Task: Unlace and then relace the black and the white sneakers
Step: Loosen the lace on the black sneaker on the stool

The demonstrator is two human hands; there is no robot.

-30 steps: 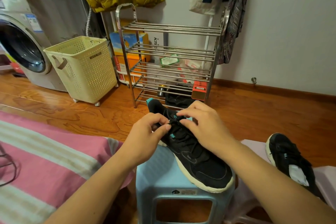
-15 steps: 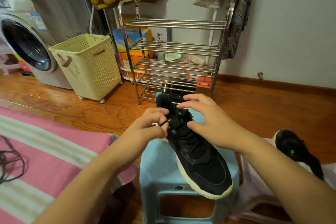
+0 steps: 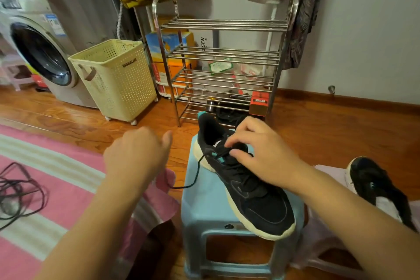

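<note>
A black sneaker with a cream sole lies on a light blue stool, toe toward me. My right hand grips the sneaker's upper at the top eyelets, thumb and fingers curled over the laces. One black lace hangs loose from the left eyelets and runs down under my left hand. That hand is off to the left of the sneaker, blurred, fingers curled beneath it and thumb raised. A second black sneaker lies at the right on a pale pink stool. No white sneaker is in view.
A steel shoe rack stands just behind the blue stool. Left of it are a cream laundry basket and a washing machine. A pink striped bedcover with a black cable lies at my left.
My left hand has drawn away to the left from the eyelets, pulling a length of black lace out of the sneaker. My right hand stays on the sneaker's top.
</note>
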